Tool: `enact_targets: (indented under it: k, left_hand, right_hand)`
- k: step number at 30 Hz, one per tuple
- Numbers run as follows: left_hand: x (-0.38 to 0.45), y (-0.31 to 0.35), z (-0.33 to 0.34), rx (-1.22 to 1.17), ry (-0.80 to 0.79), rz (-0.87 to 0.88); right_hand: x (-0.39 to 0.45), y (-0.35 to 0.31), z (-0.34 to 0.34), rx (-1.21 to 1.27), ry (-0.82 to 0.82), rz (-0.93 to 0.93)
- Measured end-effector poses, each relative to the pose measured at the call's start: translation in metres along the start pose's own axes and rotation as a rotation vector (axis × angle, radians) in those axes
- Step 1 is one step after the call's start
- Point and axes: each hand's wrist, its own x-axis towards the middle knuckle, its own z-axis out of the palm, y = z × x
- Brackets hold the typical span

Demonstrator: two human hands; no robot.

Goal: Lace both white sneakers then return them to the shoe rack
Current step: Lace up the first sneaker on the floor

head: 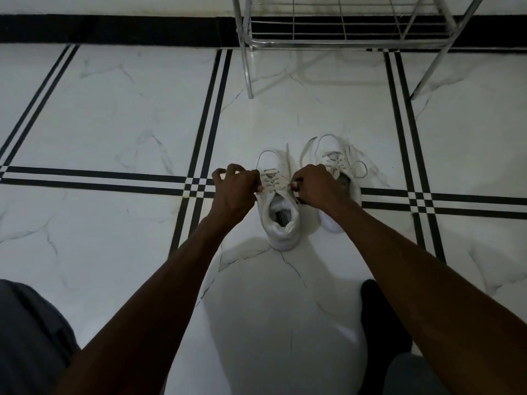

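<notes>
Two white sneakers stand side by side on the floor, toes pointing away from me. The left sneaker [281,220] has its opening facing me and crossed laces [273,181] over the tongue. My left hand [235,189] pinches the lace end at the shoe's left side, while my right hand [316,185] pinches the lace end at its right side. The right sneaker [335,149] sits behind my right hand, partly hidden, with loose lace loops. The metal wire shoe rack [342,29] stands against the wall beyond the shoes, its bottom shelf bare.
The floor is white marble tile with black double stripes [205,132]. A black skirting band [114,29] runs along the wall. My knees in grey cloth show at the bottom left and right, and a dark sock [376,317] is near my right arm.
</notes>
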Motion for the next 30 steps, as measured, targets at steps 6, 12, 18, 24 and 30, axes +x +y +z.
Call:
enact_targets:
  k: [6, 12, 18, 24, 30]
  left_hand:
    - [-0.010, -0.005, 0.011, 0.084, 0.090, -0.037]
    - [-0.011, -0.003, 0.011, 0.081, 0.126, -0.035]
    - [-0.017, 0.000, 0.027, -0.202, 0.183, -0.155]
    - [-0.010, 0.004, 0.027, -0.605, 0.072, -0.379]
    - [-0.013, 0.004, 0.024, -0.919, 0.062, -0.573]
  right_hand:
    - [-0.006, 0.002, 0.012, -0.043, 0.023, 0.072]
    - [-0.005, 0.000, 0.017, -0.100, 0.085, 0.080]
    - [-0.008, -0.004, 0.029, -0.135, 0.186, 0.162]
    - [-0.005, -0.005, 0.028, 0.045, 0.071, 0.257]
    - [-0.006, -0.006, 0.026, 0.662, -0.001, 0.493]
